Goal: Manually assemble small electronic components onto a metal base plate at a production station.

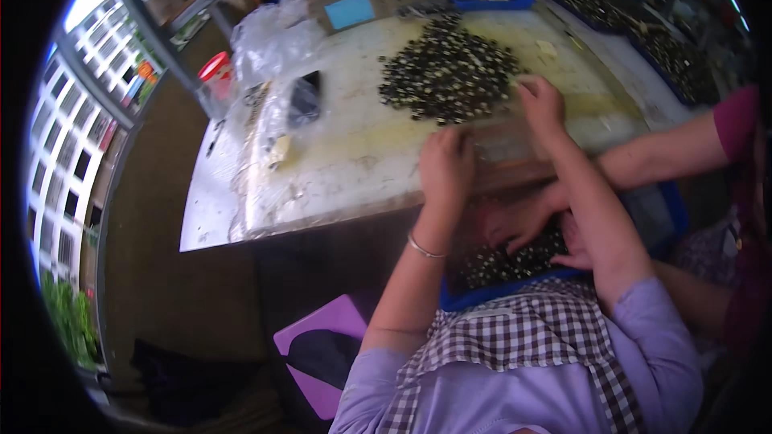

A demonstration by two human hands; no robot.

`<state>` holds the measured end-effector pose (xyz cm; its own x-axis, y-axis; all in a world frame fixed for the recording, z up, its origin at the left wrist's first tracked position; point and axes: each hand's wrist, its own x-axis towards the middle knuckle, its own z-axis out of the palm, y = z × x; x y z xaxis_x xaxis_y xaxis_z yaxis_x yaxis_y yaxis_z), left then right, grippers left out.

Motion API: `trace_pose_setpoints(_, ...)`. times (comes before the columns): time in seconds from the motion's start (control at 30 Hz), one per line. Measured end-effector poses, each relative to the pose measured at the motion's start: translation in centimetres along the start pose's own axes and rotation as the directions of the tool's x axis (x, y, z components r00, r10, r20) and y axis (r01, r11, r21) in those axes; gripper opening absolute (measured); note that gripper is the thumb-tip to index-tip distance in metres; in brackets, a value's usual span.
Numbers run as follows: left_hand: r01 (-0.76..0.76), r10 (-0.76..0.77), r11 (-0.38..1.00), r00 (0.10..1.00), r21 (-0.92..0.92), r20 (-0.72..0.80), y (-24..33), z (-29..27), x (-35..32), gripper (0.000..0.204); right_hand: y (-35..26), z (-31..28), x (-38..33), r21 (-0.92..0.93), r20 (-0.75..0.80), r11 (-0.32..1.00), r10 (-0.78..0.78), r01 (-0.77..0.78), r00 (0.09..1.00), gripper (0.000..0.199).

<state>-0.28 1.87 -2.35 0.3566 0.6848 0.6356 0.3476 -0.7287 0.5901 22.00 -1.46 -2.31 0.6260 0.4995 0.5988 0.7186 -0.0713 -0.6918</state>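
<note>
Black small parts, one pile (447,71), are lying on surface (346,157); left hand (445,167) and right hand (540,104) are resting flat beside it, holding nothing.

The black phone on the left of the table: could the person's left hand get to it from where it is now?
Probably yes. The left hand rests near the table's front edge, and the stretch of table between it and the black phone looks bare, with nothing standing in the way.

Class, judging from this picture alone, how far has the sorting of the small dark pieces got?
Done: a blue tray below the table edge already holds many small dark pieces. In hand: the left hand and right hand rest on the table beside the heap; a co-worker's hands reach into the tray. Left: the large heap.
</note>
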Motion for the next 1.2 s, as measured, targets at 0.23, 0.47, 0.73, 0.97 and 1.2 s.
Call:
trace_pose_setpoints(0.23, 0.016, -0.005, 0.985, 0.998, -0.174, 0.062, 0.6, -0.2, 0.0, 0.016, -2.3, 0.6, -0.9, -0.026, 0.064, 0.995, 0.099, -0.097, 0.993, 0.018)
trace_pose_setpoints(0.47, -0.222, 0.236, 0.971, 0.953, -0.091, 0.189, 2.0, 0.6, 0.3, 0.016, -3.2, -0.3, -1.4, -0.028, 0.096, 0.99, 0.139, -0.137, 0.986, 0.017)
trace_pose_setpoints(0.73, -0.214, 0.198, 0.975, 0.959, 0.061, 0.204, 3.5, 0.6, 0.0, 0.015, -3.2, -1.0, -2.6, 0.193, 0.05, 0.975, 0.098, -0.106, 0.994, 0.019)
trace_pose_setpoints(0.97, -0.198, 0.178, 0.976, 0.965, 0.09, 0.195, 3.5, 0.8, -0.2, 0.018, -3.2, -1.5, -3.6, 0.242, 0.136, 0.967, 0.05, -0.082, 0.989, 0.019)
trace_pose_setpoints(1.2, -0.237, 0.295, 0.949, 0.899, -0.208, 0.323, 4.3, -1.4, 0.6, 0.017, -2.5, -2.9, -4.3, 0.25, 0.202, 0.963, 0.051, -0.102, 0.978, 0.021)
